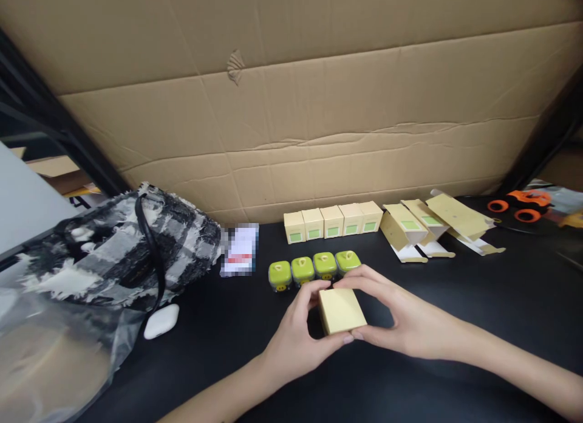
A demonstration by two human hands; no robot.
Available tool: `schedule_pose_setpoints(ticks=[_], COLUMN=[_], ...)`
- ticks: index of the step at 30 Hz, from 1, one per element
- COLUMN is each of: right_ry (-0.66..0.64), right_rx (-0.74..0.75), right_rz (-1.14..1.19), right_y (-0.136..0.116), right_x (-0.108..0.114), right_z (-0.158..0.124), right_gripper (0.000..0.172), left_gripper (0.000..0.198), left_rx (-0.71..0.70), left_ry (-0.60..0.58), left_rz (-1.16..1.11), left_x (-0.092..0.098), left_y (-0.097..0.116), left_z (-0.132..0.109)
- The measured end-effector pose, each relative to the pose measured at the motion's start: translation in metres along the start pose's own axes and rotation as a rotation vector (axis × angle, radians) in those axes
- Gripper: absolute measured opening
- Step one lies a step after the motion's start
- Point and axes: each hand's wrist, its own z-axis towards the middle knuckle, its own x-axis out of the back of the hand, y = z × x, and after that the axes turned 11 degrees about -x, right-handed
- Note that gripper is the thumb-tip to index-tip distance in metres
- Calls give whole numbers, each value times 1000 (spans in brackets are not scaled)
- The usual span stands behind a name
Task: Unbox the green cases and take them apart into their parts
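Between my two hands is a small pale yellow box (342, 310), its plain top facing up and closed. My left hand (298, 329) grips its left side and near edge, fingers and thumb curled round it. From the right, my right hand (396, 310) pinches its far and near edges. Just beyond stands a row of several small clear containers with green lids (302, 268); my right fingers partly cover the rightmost one. Behind them, several closed yellow boxes (333, 221) with green labels stand side by side. Whatever is inside the held box is hidden.
Opened yellow cartons (405, 225) with loose flaps lie right of the box row. An orange toy truck (523, 204) is at far right. On the left are a black-and-white bag (118, 247), a white earbud case (161, 321) and a plastic bag (59, 362). A cardboard wall (319, 95) stands behind.
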Motion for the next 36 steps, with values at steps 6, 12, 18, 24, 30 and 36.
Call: schedule_pose_setpoints(ticks=[6, 12, 18, 24, 30, 36], right_ry=[28, 7, -24, -20, 48, 104], right_rx=[-26, 299, 152, 79, 304, 299], right_rz=[-63, -112, 131, -83, -416, -463], right_y=[1, -11, -9, 1, -3, -5], right_x=[-3, 2, 6, 8, 11, 14], right_z=[-3, -10, -8, 4, 4, 5], right_gripper=[45, 30, 13, 17, 17, 28], left_gripper=[73, 52, 49, 52, 59, 76], left_rx=[-7, -123, -141, -87, -178, -340], left_ry=[9, -64, -35, -16, -57, -109], left_rz=[46, 175, 57, 157, 149, 194], left_x=[-1, 3, 3, 2, 0, 1], left_y=[-2, -5, -6, -8, -15, -20], left_z=[-2, 1, -1, -4, -5, -6])
